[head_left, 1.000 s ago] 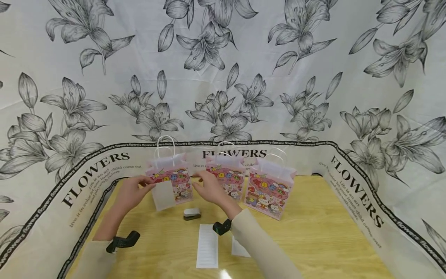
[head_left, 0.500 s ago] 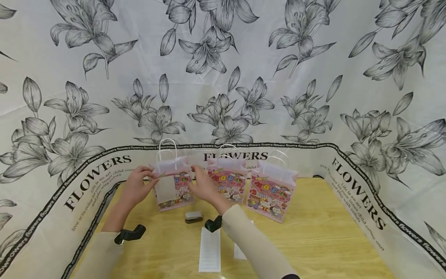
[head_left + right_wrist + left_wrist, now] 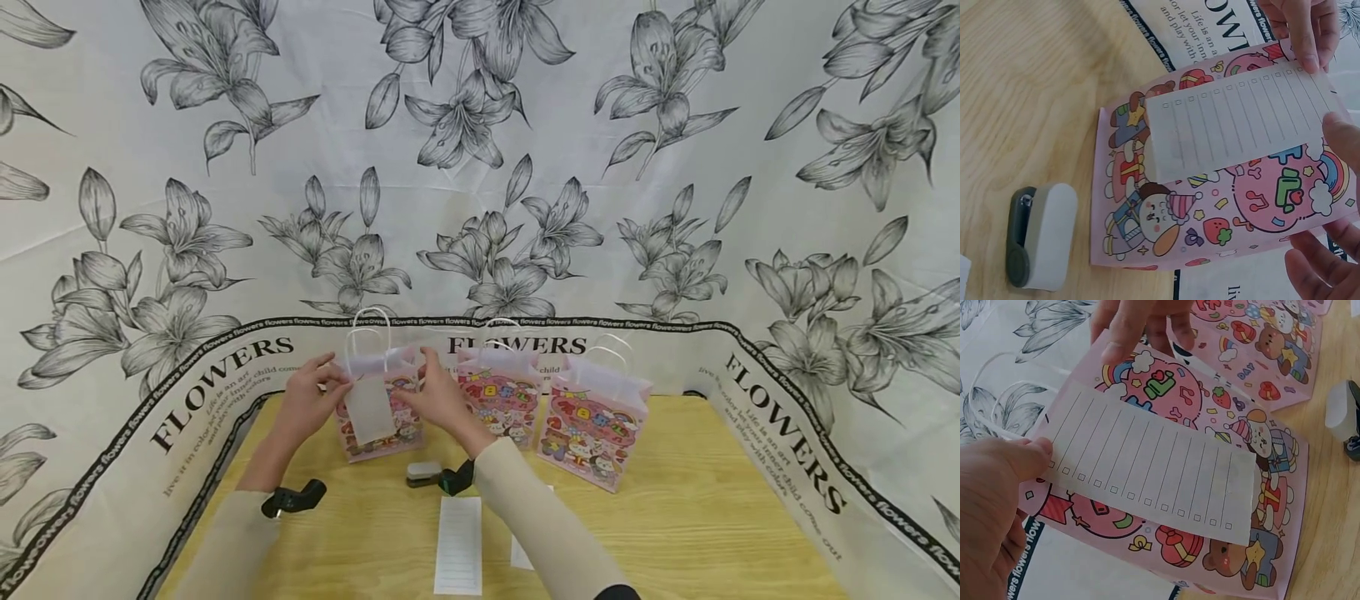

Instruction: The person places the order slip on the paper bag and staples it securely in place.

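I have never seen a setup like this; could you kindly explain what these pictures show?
There is no machine: a person works with two bare hands. The wide picture comes from a camera on the head, looking forward and down; the two close ones come from cameras on the left and right wrists. The left hand holds a lined sheet by its corner in front of the leftmost bag. The right hand is at that bag's right edge; whether it grips is hard to tell. Two more bags stand alongside on the table. Nearer the person lie a stapler, a second sheet and, partly hidden by the right sleeve, a third sheet.
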`<state>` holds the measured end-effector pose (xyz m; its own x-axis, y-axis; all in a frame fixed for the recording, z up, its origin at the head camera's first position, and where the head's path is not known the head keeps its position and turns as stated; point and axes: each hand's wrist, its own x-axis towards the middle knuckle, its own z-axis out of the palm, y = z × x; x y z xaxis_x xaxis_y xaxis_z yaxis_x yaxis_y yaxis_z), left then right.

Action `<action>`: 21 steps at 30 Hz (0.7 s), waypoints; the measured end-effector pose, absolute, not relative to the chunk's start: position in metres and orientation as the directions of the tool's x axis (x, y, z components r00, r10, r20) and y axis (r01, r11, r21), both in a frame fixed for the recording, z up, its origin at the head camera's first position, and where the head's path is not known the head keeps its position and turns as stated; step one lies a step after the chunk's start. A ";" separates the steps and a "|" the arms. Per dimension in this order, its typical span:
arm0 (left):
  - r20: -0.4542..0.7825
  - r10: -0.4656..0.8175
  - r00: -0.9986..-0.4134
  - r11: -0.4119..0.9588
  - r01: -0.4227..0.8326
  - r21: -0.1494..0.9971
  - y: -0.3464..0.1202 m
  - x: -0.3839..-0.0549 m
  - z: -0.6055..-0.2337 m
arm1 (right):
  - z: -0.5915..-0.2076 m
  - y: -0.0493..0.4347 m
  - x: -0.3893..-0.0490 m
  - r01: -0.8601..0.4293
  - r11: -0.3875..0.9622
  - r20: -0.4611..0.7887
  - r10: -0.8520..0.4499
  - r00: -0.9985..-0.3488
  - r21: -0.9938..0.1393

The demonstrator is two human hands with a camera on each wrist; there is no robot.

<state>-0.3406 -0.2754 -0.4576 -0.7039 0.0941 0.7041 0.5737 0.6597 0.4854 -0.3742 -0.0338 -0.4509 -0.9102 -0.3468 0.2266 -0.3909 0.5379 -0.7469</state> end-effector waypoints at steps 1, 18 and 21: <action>0.701 0.095 -0.707 0.659 0.572 0.488 -0.275 -0.341 -0.457 | -0.450 -0.035 -0.375 -0.381 0.542 0.213 -0.348 -0.913 -0.749; 0.740 0.072 -0.669 0.706 0.559 0.436 -0.266 -0.353 -0.462 | -0.443 -0.046 -0.392 -0.402 0.607 0.259 -0.313 -0.914 -0.685; 0.716 0.054 -0.696 0.680 0.550 0.484 -0.266 -0.353 -0.465 | -0.445 -0.047 -0.392 -0.409 0.616 0.283 -0.296 -0.912 -0.673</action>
